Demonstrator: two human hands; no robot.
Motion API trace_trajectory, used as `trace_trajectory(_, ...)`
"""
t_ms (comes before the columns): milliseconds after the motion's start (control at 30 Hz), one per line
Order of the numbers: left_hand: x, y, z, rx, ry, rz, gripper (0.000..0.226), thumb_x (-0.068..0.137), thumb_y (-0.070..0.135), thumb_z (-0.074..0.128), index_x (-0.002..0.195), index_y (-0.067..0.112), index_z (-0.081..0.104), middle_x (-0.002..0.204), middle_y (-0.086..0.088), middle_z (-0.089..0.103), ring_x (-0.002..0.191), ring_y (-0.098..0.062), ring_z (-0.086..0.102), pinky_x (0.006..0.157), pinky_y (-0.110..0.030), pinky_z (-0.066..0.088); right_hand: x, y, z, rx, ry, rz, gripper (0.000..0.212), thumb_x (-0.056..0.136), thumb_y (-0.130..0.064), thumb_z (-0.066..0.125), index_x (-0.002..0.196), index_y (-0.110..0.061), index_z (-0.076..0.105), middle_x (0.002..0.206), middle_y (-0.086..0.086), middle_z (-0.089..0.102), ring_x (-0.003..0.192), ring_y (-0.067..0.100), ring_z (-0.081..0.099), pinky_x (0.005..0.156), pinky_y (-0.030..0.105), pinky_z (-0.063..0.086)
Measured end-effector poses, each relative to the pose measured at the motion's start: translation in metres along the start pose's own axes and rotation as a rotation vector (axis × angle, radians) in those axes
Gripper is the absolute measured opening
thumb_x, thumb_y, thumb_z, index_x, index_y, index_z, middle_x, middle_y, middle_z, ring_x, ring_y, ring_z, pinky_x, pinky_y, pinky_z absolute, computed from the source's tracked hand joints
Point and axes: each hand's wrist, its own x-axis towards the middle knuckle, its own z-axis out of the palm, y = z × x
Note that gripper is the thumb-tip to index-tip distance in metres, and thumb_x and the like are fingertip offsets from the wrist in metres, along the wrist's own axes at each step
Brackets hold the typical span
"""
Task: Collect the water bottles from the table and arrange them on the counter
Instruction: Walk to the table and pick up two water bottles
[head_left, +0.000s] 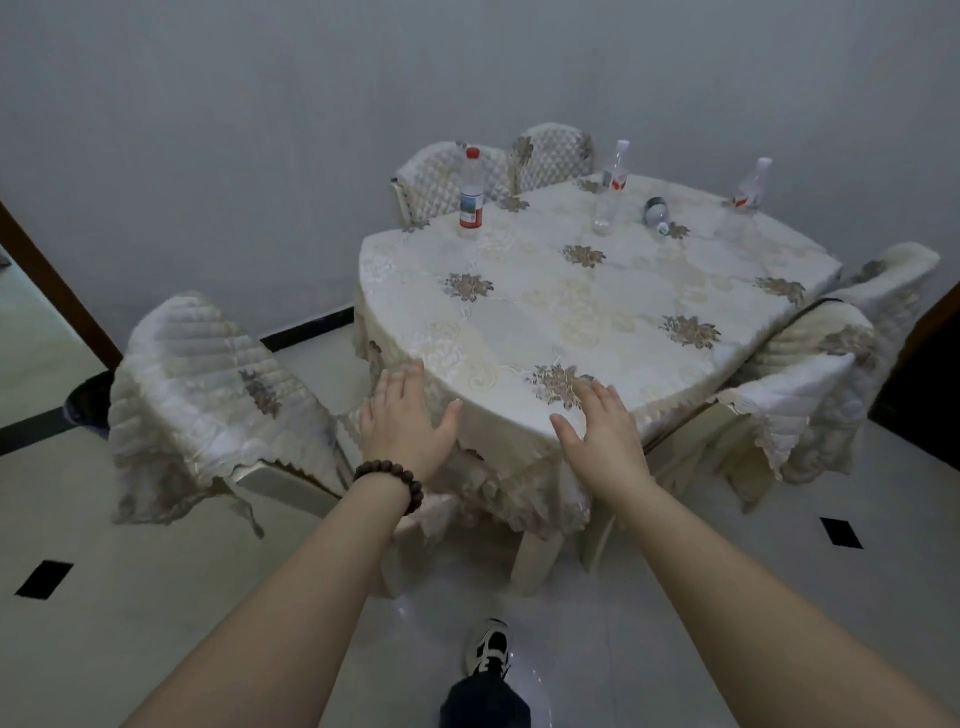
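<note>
Bottles (471, 195) clear, three upright, one toppled; hands (506, 428) spread, holding nothing.

A: Where do the bottles sit on the table (597, 312)?
B: All along the far edge: one bottle (471, 193) at eleven o'clock, a second (610, 189) near twelve, a tipped one (656, 213) just right of it, the last (750, 188) at one.
A: And the chairs?
B: One (208, 395) at nine o'clock, another (810, 374) at three.
</note>
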Motion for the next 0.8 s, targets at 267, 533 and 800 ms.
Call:
trace_trajectory(267,0.184,0.013,0.023,-0.032,0.024,0.007,0.072,0.091,0.052,0.04,0.15,0.021,0.012,0.156,-0.001,0.017,0.144,-0.017,0.006,0.115,-0.045,0.008,0.184,0.0,0.009,0.001,0.015,0.016,0.06,0.097,-0.045,0.039,0.149,-0.019,0.023,0.158,0.004,0.016,0.146,0.02,0.005,0.118,0.045,0.006)
trace_trajectory(533,0.305,0.028,0.054,-0.055,0.013,-0.004,0.072,0.092,0.049,0.043,0.15,0.019,0.013,0.155,-0.003,0.02,0.144,-0.019,0.009,0.115,-0.045,0.011,0.308,0.0,0.01,-0.009,0.024,0.041,0.06,0.097,-0.043,0.041,0.149,-0.019,0.024,0.158,0.006,0.017,0.146,0.02,0.005,0.118,0.044,0.005)
trace_trajectory(800,0.411,0.025,0.098,-0.259,-0.004,-0.035,0.083,0.086,0.047,0.057,0.149,0.016,0.013,0.153,-0.006,0.023,0.141,-0.021,0.019,0.113,-0.042,0.021,0.397,0.013,0.029,-0.021,0.025,0.083,0.06,0.096,-0.043,0.043,0.148,-0.018,0.026,0.157,0.007,0.019,0.146,0.021,0.007,0.117,0.044,0.005)
